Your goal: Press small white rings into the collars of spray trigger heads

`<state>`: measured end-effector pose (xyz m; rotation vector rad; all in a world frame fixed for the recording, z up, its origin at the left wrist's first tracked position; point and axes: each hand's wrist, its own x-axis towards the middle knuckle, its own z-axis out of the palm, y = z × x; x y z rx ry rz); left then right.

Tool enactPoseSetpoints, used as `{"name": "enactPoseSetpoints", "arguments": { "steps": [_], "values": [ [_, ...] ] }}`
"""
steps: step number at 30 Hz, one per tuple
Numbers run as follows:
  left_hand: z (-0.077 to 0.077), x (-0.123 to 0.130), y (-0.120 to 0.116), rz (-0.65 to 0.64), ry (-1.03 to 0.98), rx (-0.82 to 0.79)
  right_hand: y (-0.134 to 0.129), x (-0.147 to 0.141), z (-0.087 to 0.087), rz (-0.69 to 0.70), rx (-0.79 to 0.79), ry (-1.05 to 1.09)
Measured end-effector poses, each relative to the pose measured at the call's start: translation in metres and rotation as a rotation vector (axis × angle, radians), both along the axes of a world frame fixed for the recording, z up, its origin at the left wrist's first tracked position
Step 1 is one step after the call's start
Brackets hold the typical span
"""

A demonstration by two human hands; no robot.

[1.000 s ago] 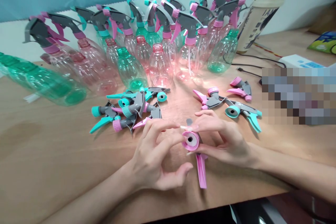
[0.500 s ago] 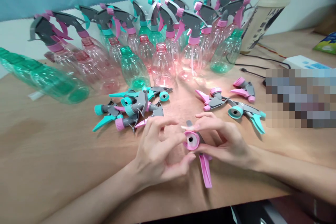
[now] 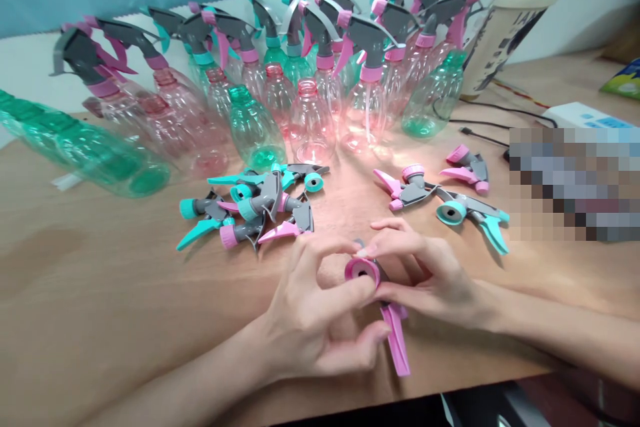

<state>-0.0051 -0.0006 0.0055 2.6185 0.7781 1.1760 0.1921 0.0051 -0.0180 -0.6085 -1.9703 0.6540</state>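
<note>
Table (image 3: 100, 273) spans the frame. Headed bottles (image 3: 361, 123) crowd the upper centre, caps on; a dip tube (image 3: 367, 107) shows inside the front pink one. Judged partway: open-necked bottles (image 3: 312, 123) remain bare at mid-frame, no liquid discernible in them. Green bottles (image 3: 100, 150) at left edge: necks cut off, fitting unknown. Tumbler (image 3: 515, 30), upper right, lidded; contents hidden. Loose trigger heads in two lots, left cluster (image 3: 267, 200) and right group (image 3: 414, 187), unfitted. Right hand (image 3: 440, 277): grip narrow, pinching a pink-collared trigger head (image 3: 395, 333) at lower centre, collar mouth exposed. Left hand (image 3: 310, 310): thumb and fingers parted, index fingertip at collar.
</note>
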Motion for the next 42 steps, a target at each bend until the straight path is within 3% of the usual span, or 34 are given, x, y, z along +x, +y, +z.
{"name": "enactPoseSetpoints", "arguments": {
  "steps": [3,8,18,23,26,31,34,38,42],
  "values": [
    [0.0,-0.003,0.002,-0.004,0.006,0.026,0.001,0.001,0.0,0.005,0.027,-0.007],
    [-0.002,-0.006,0.006,0.155,0.036,-0.007,0.004,0.004,0.002,-0.053,0.008,-0.013],
    [0.001,-0.005,0.005,-0.019,-0.025,0.084,-0.001,-0.001,0.002,0.031,0.059,-0.054],
    [0.014,-0.014,0.007,0.055,-0.047,0.171,0.003,-0.004,0.013,-0.107,0.011,-0.108],
    [0.02,-0.026,0.001,0.07,0.007,0.143,0.007,-0.01,0.026,-0.203,-0.069,-0.116],
    [0.018,-0.059,-0.021,0.105,0.041,-0.026,0.033,-0.027,0.046,-0.227,-0.187,-0.09],
    [0.018,-0.075,-0.034,0.17,0.061,-0.085,0.06,-0.035,0.052,-0.194,-0.163,-0.164],
    [0.021,-0.081,-0.045,0.235,0.085,-0.113,0.092,-0.043,0.053,-0.171,-0.215,-0.343],
    [0.021,-0.076,-0.045,0.294,0.106,-0.129,0.099,-0.047,0.056,-0.202,-0.217,-0.408]
  ]
}}
